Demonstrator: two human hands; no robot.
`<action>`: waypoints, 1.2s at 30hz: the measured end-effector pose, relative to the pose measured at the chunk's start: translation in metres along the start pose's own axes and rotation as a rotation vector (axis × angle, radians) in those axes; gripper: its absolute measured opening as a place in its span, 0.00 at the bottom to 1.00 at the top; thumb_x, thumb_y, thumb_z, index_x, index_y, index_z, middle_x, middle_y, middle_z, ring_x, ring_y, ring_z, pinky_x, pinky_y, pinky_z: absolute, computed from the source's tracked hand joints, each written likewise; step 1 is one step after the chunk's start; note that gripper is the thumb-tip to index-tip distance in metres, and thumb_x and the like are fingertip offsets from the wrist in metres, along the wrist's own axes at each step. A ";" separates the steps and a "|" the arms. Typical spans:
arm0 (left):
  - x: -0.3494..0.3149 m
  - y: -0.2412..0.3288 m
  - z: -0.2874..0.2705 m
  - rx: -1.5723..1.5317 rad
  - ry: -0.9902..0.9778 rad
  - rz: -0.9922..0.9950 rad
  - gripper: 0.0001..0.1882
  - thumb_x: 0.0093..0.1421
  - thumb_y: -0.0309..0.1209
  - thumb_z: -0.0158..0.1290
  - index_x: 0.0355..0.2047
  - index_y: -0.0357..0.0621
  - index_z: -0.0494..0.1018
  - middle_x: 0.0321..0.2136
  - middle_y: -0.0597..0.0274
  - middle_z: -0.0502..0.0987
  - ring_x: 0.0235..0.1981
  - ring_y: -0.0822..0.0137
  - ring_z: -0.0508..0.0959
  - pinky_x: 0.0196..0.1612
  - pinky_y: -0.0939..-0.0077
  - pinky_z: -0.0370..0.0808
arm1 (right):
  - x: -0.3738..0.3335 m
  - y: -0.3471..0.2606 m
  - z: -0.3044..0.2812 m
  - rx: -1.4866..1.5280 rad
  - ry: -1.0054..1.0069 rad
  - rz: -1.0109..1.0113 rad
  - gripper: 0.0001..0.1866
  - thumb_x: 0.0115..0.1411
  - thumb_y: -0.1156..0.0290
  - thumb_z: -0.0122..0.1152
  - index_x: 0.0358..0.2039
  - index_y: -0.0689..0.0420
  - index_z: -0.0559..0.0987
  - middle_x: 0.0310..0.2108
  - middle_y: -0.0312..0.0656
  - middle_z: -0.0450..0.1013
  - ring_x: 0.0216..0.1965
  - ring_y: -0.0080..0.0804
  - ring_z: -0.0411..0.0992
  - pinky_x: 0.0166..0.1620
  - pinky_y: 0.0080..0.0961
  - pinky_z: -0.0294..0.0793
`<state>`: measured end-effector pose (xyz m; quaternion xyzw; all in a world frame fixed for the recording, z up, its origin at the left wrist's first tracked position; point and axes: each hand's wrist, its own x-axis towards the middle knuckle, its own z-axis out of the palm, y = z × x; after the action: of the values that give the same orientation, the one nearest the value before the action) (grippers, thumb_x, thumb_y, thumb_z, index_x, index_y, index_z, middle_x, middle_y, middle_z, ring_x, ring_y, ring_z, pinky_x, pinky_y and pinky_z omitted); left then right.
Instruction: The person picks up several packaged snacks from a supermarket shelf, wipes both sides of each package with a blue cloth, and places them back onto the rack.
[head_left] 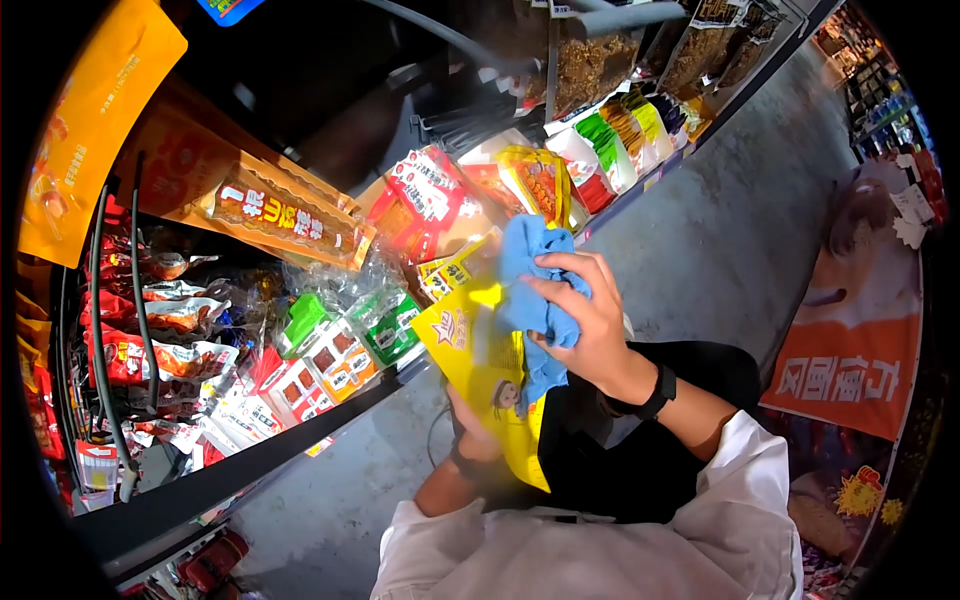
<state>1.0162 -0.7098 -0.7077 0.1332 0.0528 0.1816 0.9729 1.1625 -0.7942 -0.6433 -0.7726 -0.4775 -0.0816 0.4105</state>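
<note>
My right hand (595, 325), with a dark band at the wrist, is closed on a crumpled blue cloth (535, 275). It presses the cloth against the upper right part of a glossy yellow snack bag (465, 345), which has a cartoon figure printed on it. From below, my left hand (475, 425) holds the bag up; its fingers are mostly hidden behind the package. The bag is tilted in front of my body, near the edge of a shelf with snack packs.
Packs in red-and-white wrapping (420, 200), green packs (390, 325) and open display boxes (345, 355) fill the shelf ahead. Hanging red packs (170, 355) and metal hooks (100, 330) are at the left. Grey floor (700, 220) runs along the right, by an orange-and-white banner (850, 350).
</note>
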 end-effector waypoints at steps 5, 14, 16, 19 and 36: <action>0.005 -0.019 -0.040 0.249 0.243 -0.059 0.31 0.65 0.51 0.31 0.62 0.46 0.54 0.56 0.59 0.63 0.56 0.64 0.66 0.58 0.66 0.64 | -0.035 -0.008 0.009 0.203 -0.097 -0.147 0.23 0.34 0.67 0.72 0.36 0.57 0.80 0.39 0.43 0.70 0.36 0.41 0.69 0.38 0.33 0.71; 0.011 -0.030 -0.021 -0.101 -0.293 -0.094 0.34 0.62 0.56 0.35 0.62 0.47 0.51 0.59 0.63 0.58 0.61 0.64 0.58 0.63 0.67 0.55 | -0.019 -0.005 0.002 0.022 0.102 -0.339 0.20 0.36 0.69 0.65 0.35 0.53 0.82 0.39 0.40 0.69 0.36 0.38 0.68 0.37 0.31 0.70; 0.005 -0.028 -0.007 -0.569 -0.163 -0.198 0.31 0.64 0.51 0.34 0.60 0.44 0.52 0.57 0.64 0.59 0.59 0.67 0.59 0.61 0.71 0.56 | -0.018 -0.003 0.001 -0.005 0.126 -0.290 0.19 0.37 0.69 0.66 0.35 0.54 0.82 0.41 0.40 0.69 0.37 0.39 0.67 0.38 0.31 0.70; 0.003 -0.020 0.015 0.154 -0.080 -0.026 0.31 0.65 0.48 0.34 0.61 0.42 0.51 0.56 0.61 0.59 0.59 0.65 0.60 0.60 0.71 0.58 | -0.017 -0.005 -0.006 0.032 0.118 -0.153 0.18 0.39 0.75 0.68 0.35 0.56 0.81 0.41 0.41 0.71 0.39 0.41 0.70 0.39 0.36 0.68; 0.015 -0.008 0.040 -0.246 -0.280 -0.352 0.31 0.64 0.52 0.38 0.59 0.45 0.55 0.43 0.61 0.70 0.45 0.67 0.72 0.44 0.79 0.71 | -0.016 0.004 -0.013 0.201 0.114 -0.034 0.29 0.34 0.77 0.67 0.44 0.56 0.78 0.44 0.45 0.68 0.43 0.42 0.67 0.45 0.34 0.69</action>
<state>1.0385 -0.7215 -0.6722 0.0263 -0.0824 -0.0058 0.9962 1.1605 -0.8153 -0.6456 -0.7134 -0.4720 -0.0840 0.5110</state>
